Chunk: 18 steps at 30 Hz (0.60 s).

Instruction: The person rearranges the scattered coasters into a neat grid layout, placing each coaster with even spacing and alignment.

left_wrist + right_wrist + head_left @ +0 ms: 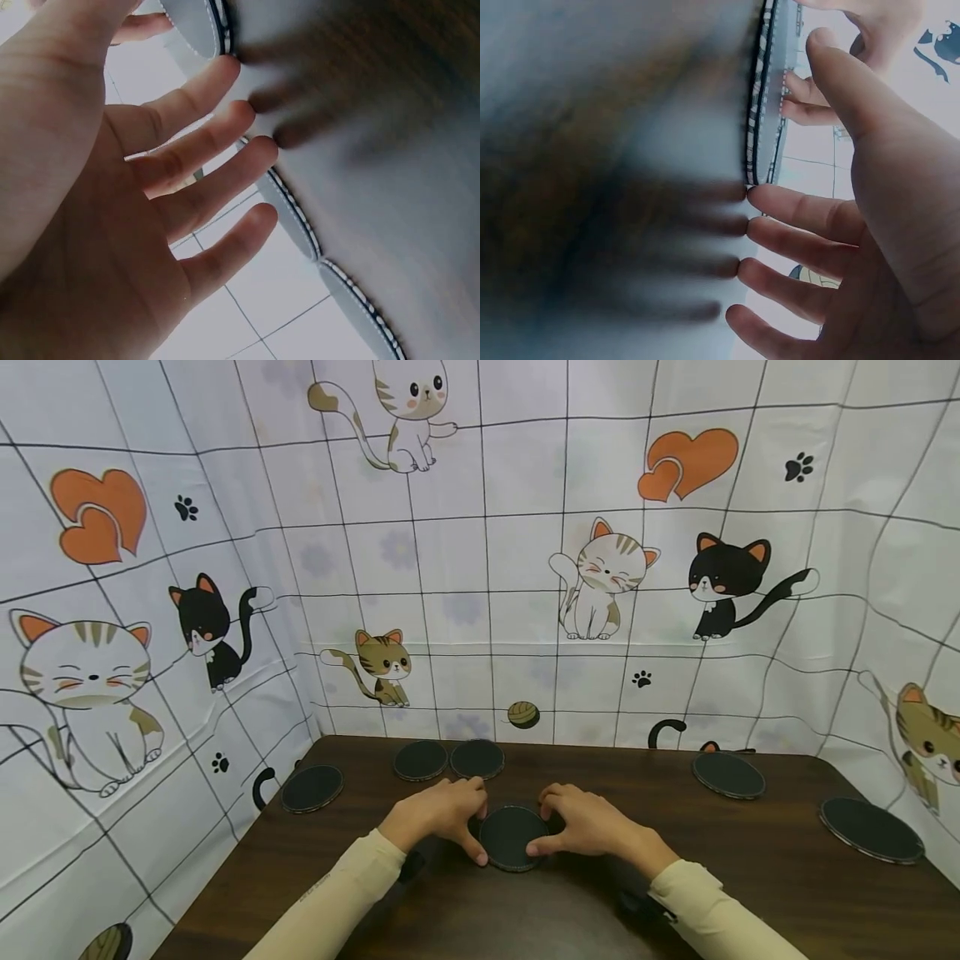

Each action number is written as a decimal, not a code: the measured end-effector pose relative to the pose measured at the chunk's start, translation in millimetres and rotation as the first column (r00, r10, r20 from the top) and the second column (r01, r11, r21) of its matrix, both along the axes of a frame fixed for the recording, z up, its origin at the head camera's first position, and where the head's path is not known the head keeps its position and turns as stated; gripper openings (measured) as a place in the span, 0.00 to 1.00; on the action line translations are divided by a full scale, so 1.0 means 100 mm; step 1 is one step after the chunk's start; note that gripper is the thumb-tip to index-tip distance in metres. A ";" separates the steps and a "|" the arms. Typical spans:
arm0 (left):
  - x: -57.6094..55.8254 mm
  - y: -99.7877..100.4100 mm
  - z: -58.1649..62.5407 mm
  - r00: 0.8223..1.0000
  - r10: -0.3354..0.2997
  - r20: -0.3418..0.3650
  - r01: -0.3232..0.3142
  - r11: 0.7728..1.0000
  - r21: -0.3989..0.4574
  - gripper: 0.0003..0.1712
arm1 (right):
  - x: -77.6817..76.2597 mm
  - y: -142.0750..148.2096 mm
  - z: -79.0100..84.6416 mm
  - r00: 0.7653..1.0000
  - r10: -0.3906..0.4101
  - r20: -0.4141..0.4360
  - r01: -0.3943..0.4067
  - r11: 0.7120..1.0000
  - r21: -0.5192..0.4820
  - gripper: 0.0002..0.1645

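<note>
A round dark coaster with a pale stitched rim (513, 838) lies flat on the brown table between both hands. At its left side is my left hand (447, 814), the thumb at the near left rim and the fingers spread toward the far side. My right hand (592, 823) is at its right side, the thumb over its top face and the fingers at the right edge. Both wrist views show the fingers loosely extended, with fingertips at the tabletop. In the right wrist view, the index fingertip is right at the stitched rim of the coaster (759, 105).
Similar coasters stand around the brown table (600, 777): a pair of them (421, 760) at the back, one (312, 788) at the left, one (728, 774) at the back right and another (872, 829) at the right edge. A cat-printed cloth (525, 560) hangs behind.
</note>
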<state>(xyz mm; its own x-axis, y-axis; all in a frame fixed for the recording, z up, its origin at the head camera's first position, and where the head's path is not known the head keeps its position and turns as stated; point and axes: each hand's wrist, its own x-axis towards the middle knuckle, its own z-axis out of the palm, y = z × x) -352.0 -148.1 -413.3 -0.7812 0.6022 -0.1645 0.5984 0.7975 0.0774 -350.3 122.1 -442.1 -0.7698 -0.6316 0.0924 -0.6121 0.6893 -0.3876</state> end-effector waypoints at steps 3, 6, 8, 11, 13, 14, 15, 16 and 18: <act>-0.03 -0.08 0.05 1.000 0.005 0.023 -0.006 1.000 0.009 0.34 | -0.02 -0.02 0.01 1.000 0.007 -0.014 -0.007 1.000 -0.014 0.39; -0.08 -0.17 0.10 1.000 0.009 0.020 -0.010 1.000 0.012 0.33 | -0.04 -0.05 0.02 0.999 0.016 -0.034 -0.017 0.999 -0.040 0.39; -0.12 -0.24 0.13 1.000 0.013 0.006 -0.013 1.000 0.022 0.30 | -0.05 -0.06 0.03 0.999 0.018 -0.048 -0.021 0.998 -0.059 0.38; -0.18 -0.30 0.15 0.999 0.017 -0.037 -0.016 0.999 0.041 0.26 | -0.07 -0.08 0.05 0.998 0.015 -0.065 -0.020 0.997 -0.081 0.38; -0.22 -0.31 0.13 0.998 0.022 -0.062 -0.019 0.999 0.048 0.25 | -0.08 -0.08 0.06 0.997 0.010 -0.077 -0.016 0.996 -0.083 0.38; -0.24 -0.32 0.12 0.997 0.025 -0.071 -0.021 0.999 0.050 0.24 | -0.09 -0.08 0.06 0.996 0.007 -0.085 -0.014 0.997 -0.082 0.39; -0.25 -0.32 0.11 0.997 0.030 -0.075 -0.026 0.998 0.053 0.24 | -0.09 -0.08 0.06 0.996 0.005 -0.090 -0.013 0.997 -0.081 0.39; -0.26 -0.33 0.11 0.996 0.033 -0.079 -0.029 0.998 0.055 0.24 | -0.10 -0.09 0.06 0.995 0.004 -0.095 -0.011 0.997 -0.079 0.40; -0.29 -0.36 0.10 0.995 0.045 -0.088 -0.041 0.998 0.050 0.24 | -0.12 -0.12 0.07 0.995 0.007 -0.104 -0.015 0.997 -0.077 0.41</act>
<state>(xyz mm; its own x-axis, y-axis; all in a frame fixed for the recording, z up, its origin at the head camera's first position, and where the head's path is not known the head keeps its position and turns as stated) -380.6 -184.2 -403.6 -0.8167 0.5734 -0.0651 0.5700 0.8191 0.0644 -362.3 110.5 -435.0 -0.7467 -0.6277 0.2200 -0.6589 0.6527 -0.3741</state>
